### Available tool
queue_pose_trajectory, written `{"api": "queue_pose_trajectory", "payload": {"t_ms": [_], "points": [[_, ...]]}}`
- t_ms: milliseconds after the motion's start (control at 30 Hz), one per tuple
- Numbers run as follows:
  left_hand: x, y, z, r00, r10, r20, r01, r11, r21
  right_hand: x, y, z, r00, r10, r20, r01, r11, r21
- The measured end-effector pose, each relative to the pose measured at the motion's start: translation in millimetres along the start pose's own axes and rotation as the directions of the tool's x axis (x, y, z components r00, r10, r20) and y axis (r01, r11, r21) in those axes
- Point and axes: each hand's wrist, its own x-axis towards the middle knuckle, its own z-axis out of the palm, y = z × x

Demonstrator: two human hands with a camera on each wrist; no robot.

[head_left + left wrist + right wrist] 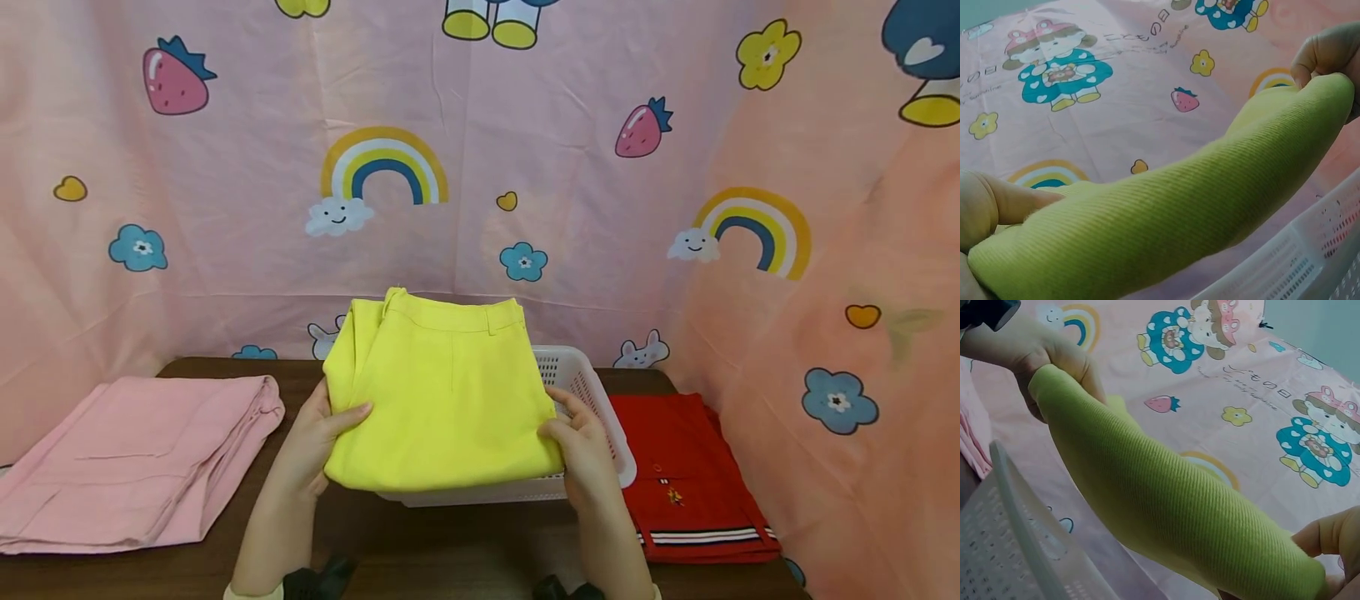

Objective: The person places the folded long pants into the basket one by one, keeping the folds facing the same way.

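Behind everything, a pink cartoon-print backdrop (525, 167) with rainbows, strawberries and flowers. Below it, a dark wooden table (450, 550). On the table's left, a folded pink garment (135, 458), lying flat and well apart from the hands. On the right, a folded red garment (690, 483) with striped trim, just beside the basket.

In the middle, a white perforated plastic basket (592, 400), mostly hidden behind the cloth. Held above its near rim, apart from the table: folded yellow trousers (442, 392), waistband and belt loops at the far edge, fold toward the wearer. Folding apparently finished, judging by the neat rectangle; lowering into the basket apparently not yet done, since the bundle hangs above the rim rather than resting inside.

Bright yellow-green, finely ribbed weave in both wrist views, thick rounded fold, no loose ends visible.

Left hand (318, 437) gripping the near left corner, thumb on top, fingers curled underneath. Right hand (581, 446) pinching the near right corner, thumb on top, fingers under the cloth.
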Motion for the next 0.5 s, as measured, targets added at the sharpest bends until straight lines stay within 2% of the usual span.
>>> {"api": "queue_pose_trajectory", "payload": {"t_ms": [233, 500], "points": [[10.0, -4.5, 14.8, 1.000, -0.027, -0.015, 0.027, 1.000, -0.011, 2.7, -4.7, -10.4, 0.999, -0.012, -0.049, 0.012, 1.000, 0.001], [16.0, -13.1, 26.7, 0.999, -0.050, -0.013, 0.050, 0.998, -0.044, 0.5, -9.9, -21.7, 0.996, 0.013, -0.090, -0.015, 1.000, -0.019]]}}
